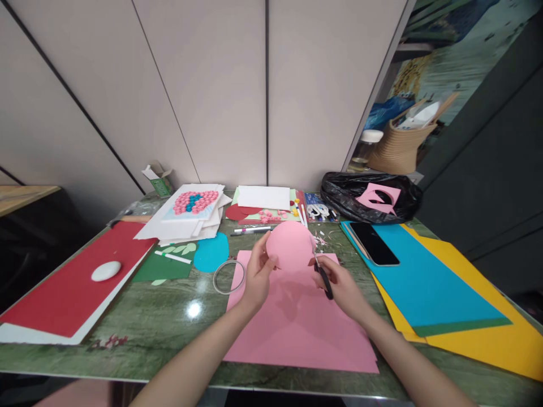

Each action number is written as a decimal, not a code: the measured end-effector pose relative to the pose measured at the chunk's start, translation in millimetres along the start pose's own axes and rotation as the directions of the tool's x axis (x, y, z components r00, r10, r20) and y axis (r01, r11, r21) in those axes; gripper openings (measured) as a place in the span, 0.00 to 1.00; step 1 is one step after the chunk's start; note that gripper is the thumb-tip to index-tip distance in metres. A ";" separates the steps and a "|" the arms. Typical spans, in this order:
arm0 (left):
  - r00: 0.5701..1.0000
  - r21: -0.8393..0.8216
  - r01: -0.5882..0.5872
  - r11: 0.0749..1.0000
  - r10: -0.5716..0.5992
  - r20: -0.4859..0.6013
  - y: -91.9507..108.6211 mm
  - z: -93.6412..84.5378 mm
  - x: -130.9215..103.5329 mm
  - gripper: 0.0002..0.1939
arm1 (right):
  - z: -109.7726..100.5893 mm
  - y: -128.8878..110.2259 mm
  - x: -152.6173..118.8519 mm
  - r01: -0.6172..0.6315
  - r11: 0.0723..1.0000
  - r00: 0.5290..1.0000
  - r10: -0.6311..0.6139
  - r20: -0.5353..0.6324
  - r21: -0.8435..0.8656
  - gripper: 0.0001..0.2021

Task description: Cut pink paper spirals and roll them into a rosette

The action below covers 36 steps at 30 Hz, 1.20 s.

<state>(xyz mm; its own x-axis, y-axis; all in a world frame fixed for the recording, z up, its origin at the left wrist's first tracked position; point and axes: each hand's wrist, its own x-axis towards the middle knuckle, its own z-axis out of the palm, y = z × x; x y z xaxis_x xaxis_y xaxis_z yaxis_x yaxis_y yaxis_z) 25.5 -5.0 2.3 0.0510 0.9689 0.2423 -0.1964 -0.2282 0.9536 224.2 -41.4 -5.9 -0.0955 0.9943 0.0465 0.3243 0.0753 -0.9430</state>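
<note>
At frame centre, a pink disc (289,246) is held above the pink sheet (297,322) by the left hand (258,275), its grip closed on the disc's left edge. The right hand (341,285) grips scissors (321,272) at the disc's right edge (blades mostly hidden), so trimming the outline looks under way. Next calls for turning the disc into the blades; a phone (373,243) lies right, on the counter (169,322).

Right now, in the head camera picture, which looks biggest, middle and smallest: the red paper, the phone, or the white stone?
1. red paper, biggest by far.
2. phone.
3. white stone, smallest.
The phone lies a bit farther back, so its size is slightly unsure.
</note>
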 end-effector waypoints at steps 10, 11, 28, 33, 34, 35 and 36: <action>0.999 0.018 -0.043 0.999 0.043 -0.013 6.3 -0.2 2.9 0.25 | 0.8 -1.6 -1.2 -0.012 1.000 1.000 0.012 0.008 -0.007 0.12; 0.999 0.019 -0.046 0.999 0.047 -0.014 6.4 -0.3 3.1 0.25 | 1.0 -1.3 -0.9 -0.011 1.000 1.000 0.011 0.011 -0.008 0.13; 0.996 0.040 -0.041 0.998 0.044 -0.081 7.2 -4.4 6.0 0.24 | 1.9 -8.1 -1.5 -0.037 0.999 0.999 0.036 0.037 0.003 0.13; 0.995 0.044 -0.024 0.999 0.028 -0.095 9.1 -4.8 6.5 0.23 | 1.5 -7.3 -2.2 -0.035 0.999 0.998 0.035 0.046 0.001 0.14; 0.995 0.045 -0.023 0.999 0.027 -0.099 9.4 -4.9 6.7 0.23 | 1.2 -7.0 -2.3 -0.034 0.999 0.998 0.034 0.048 -0.002 0.14; 0.994 0.046 -0.022 0.999 0.027 -0.102 9.7 -5.0 7.0 0.23 | 0.9 -6.7 -2.4 -0.033 0.999 0.998 0.033 0.049 -0.004 0.14; 0.994 0.047 -0.024 0.999 0.028 -0.106 10.0 -5.2 7.3 0.22 | 0.6 -6.6 -2.4 -0.032 0.999 0.998 0.033 0.049 -0.007 0.15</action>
<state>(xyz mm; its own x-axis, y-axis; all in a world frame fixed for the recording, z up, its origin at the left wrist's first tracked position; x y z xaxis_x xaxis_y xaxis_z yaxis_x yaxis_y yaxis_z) 18.9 0.3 12.6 -0.0589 0.9667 0.2490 -0.1510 -0.2552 0.9550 221.8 -44.3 0.0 -0.1311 0.9914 -0.0006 0.3337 0.0435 -0.9417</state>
